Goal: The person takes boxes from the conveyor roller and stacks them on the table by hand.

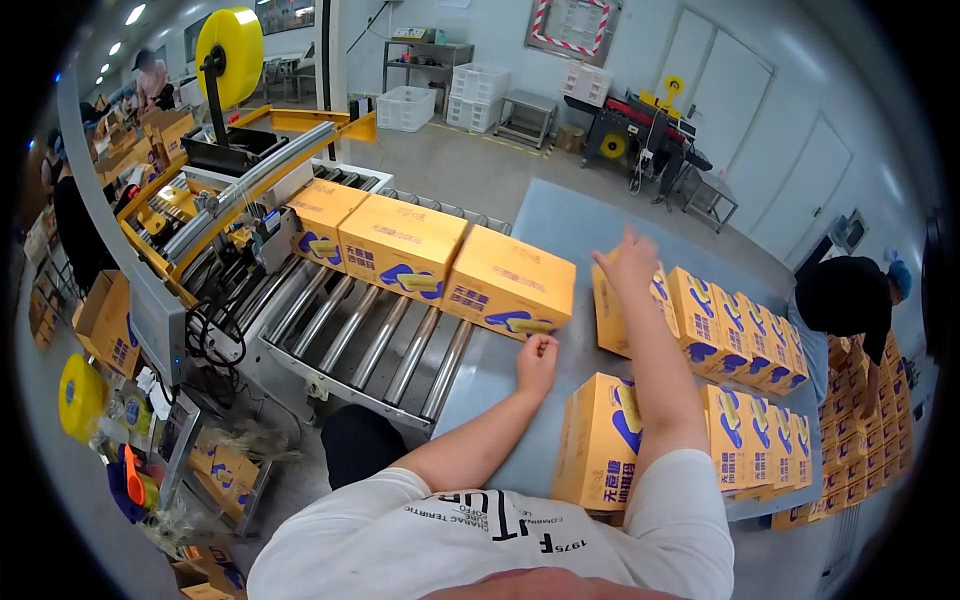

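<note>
My left hand [537, 364] is curled closed just below the near right corner of a yellow carton [512, 278], and nothing shows in its fingers. Whether it touches the carton I cannot tell. That carton is the last of three in a row, partly on the rollers and partly on the grey table [480, 385]. My right hand [630, 260], a little blurred, reaches far forward with its fingers spread, over the top of another yellow carton [609, 312]. My forearm hides part of that carton. Nearer my body stands a carton [590, 440] on end.
A roller conveyor [375, 350] leads left into a taping machine with a yellow tape roll [230, 58]. Rows of cartons [735, 325] stand at the table's right. A person in black [845, 295] bends beside stacked cartons [865, 430]. White crates [478, 85] stand at the back.
</note>
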The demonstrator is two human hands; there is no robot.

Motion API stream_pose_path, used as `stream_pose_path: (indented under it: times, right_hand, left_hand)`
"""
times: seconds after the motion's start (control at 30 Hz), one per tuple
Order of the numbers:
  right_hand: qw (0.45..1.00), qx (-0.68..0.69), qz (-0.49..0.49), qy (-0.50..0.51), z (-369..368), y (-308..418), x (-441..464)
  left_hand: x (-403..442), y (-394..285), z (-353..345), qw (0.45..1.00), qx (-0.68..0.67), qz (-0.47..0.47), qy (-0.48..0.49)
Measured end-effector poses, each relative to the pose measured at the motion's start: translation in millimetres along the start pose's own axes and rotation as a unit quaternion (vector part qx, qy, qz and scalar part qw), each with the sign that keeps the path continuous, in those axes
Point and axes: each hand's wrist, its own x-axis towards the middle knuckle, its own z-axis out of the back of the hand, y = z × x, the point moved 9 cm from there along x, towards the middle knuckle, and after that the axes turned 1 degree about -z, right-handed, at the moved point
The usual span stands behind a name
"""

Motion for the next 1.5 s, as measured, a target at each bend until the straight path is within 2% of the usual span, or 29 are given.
stream_pose_path:
  times: [0.03, 0.07, 0.13, 0.17, 0.23, 0.27, 0.3, 0.33, 0.4, 0.43, 0.53, 0.63, 0.7, 0.8, 0.83, 0.93, 0.97, 1.0, 1.03, 1.07, 1.1, 1.23, 1.3, 1.37, 1.4, 1.47, 1.5]
  right_hand:
    - [0.998, 0.045, 0.040, -0.015, -16, -5, 14]
    - [0.994, 0.023, 0.103, 0.020, -29, 11, 5]
    - [0.969, -0.024, 0.230, 0.090, -61, 51, -29]
    - [0.969, -0.032, 0.208, 0.130, -57, 60, -39]
    - [0.963, -0.045, 0.163, 0.209, -9, 87, -77]
    - [0.966, -0.081, 0.131, 0.209, 13, 98, -88]
    - [0.966, -0.117, 0.099, 0.209, 33, 109, -99]
    - [0.963, -0.153, 0.064, 0.211, 39, 112, -109]
    - [0.956, -0.132, 0.167, 0.200, 27, 139, -135]
    - [0.950, -0.121, 0.216, 0.191, 25, 144, -144]
    - [0.924, -0.110, 0.326, 0.168, -9, 122, -129]
    - [0.939, -0.086, 0.268, 0.198, -11, 69, -94]
    - [0.940, -0.093, 0.252, 0.212, -6, 47, -80]
    - [0.957, -0.079, 0.110, 0.258, -11, 39, -61]
    - [0.955, -0.147, 0.080, 0.243, -9, 38, -59]
    - [0.896, -0.366, 0.098, 0.230, -23, 57, -61]
    - [0.907, -0.319, 0.111, 0.254, -22, 73, -64]
    - [0.943, -0.166, 0.160, 0.239, -42, 86, -57]
    - [0.954, -0.009, 0.206, 0.217, -54, 97, -49]
    - [0.948, 0.066, 0.243, 0.196, -52, 120, -52]
    - [0.934, 0.141, 0.278, 0.175, -50, 145, -58]
    - [0.894, 0.281, 0.309, 0.163, -66, 167, -71]
    - [0.884, 0.314, 0.317, 0.138, -27, 147, -61]
    - [0.899, 0.322, 0.293, 0.053, 32, 142, -61]
    - [0.924, 0.218, 0.314, 0.011, 63, 153, -80]
    - [0.937, 0.002, 0.340, -0.074, 108, 174, -114]
    - [0.899, -0.032, 0.420, -0.115, 106, 183, -129]
  left_hand:
    - [2, 1, 4, 1.000, 0.003, -0.003, -0.014]
    - [2, 1, 8, 1.000, 0.007, -0.006, -0.028]
    - [6, -25, 24, 0.991, 0.023, -0.036, -0.126]
    - [6, -37, 33, 0.983, 0.032, -0.051, -0.174]
    - [12, -30, 38, 0.989, 0.012, -0.036, -0.145]
    - [17, -26, 37, 0.991, 0.000, -0.030, -0.130]
    - [22, -25, 29, 0.992, -0.069, -0.025, -0.103]
    - [27, -27, 34, 0.991, -0.002, -0.054, -0.122]
    - [35, -37, 42, 0.974, 0.132, -0.104, -0.151]
    - [31, -39, 50, 0.970, 0.169, -0.070, -0.161]
    - [41, -5, 58, 0.983, 0.117, -0.016, -0.140]
    - [34, -26, 44, 0.990, 0.084, -0.057, -0.097]
    - [26, -31, 36, 0.993, 0.089, -0.011, -0.076]
    - [22, -32, 30, 0.993, 0.097, 0.023, -0.058]
    - [20, -31, 28, 0.993, 0.100, 0.029, -0.055]
    - [18, -21, 17, 0.992, 0.124, 0.018, -0.026]
    - [17, -18, 13, 0.993, 0.115, -0.011, -0.024]
    - [13, -19, 7, 0.994, 0.113, 0.006, 0.004]
    - [9, -21, 1, 0.993, 0.111, 0.021, 0.032]
    - [6, -22, -5, 0.992, 0.109, 0.037, 0.059]
    - [4, -27, -9, 0.989, 0.133, 0.006, 0.070]
    - [-2, -21, -11, 0.982, 0.158, 0.004, 0.099]
    - [0, -20, -10, 0.979, 0.180, -0.002, 0.093]
    - [0, -17, -16, 0.980, 0.175, -0.006, 0.099]
    - [-6, -15, -16, 0.979, 0.173, -0.001, 0.104]
    - [-13, -17, -23, 0.957, 0.240, -0.003, 0.163]
    - [-18, -18, -27, 0.942, 0.272, -0.005, 0.195]
